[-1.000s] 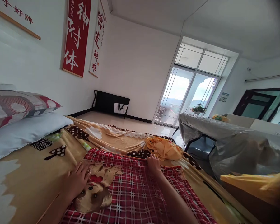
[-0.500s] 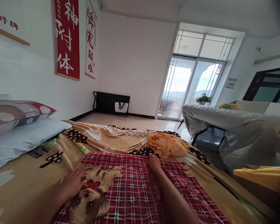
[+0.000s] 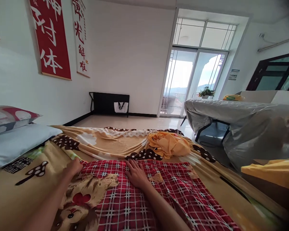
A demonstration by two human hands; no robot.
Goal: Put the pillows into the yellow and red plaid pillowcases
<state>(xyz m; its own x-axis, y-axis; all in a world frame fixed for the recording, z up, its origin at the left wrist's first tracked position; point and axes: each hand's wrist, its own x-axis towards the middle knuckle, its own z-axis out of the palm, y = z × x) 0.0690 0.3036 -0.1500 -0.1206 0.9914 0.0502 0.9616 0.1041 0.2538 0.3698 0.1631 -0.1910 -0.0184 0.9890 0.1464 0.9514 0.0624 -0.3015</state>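
A red plaid cloth [image 3: 130, 195] with a printed animal face and a red bow lies spread over a tan patterned blanket [image 3: 110, 139]. At the cloth's far left corner is my left hand [image 3: 75, 166], fingers closed on its edge. My right hand [image 3: 136, 175] rests flat near the middle of the far edge, fingers spread and pressing the fabric. Small creases run across the cloth to the right of that hand. Just beyond the far edge sits a crumpled orange-yellow cloth [image 3: 170, 146].
White and patterned pillows [image 3: 24, 138] lie at the left. To the right stands a table [image 3: 231, 109] under plastic sheeting, with a potted plant [image 3: 206, 92] behind it. A yellow cloth [image 3: 274, 173] lies at the near right. A black folded panel [image 3: 103, 104] leans against the far wall.
My left hand has gone from lying flat on the printed animal to closing on the far left corner. My right hand has shifted left along the far edge and opened flat.
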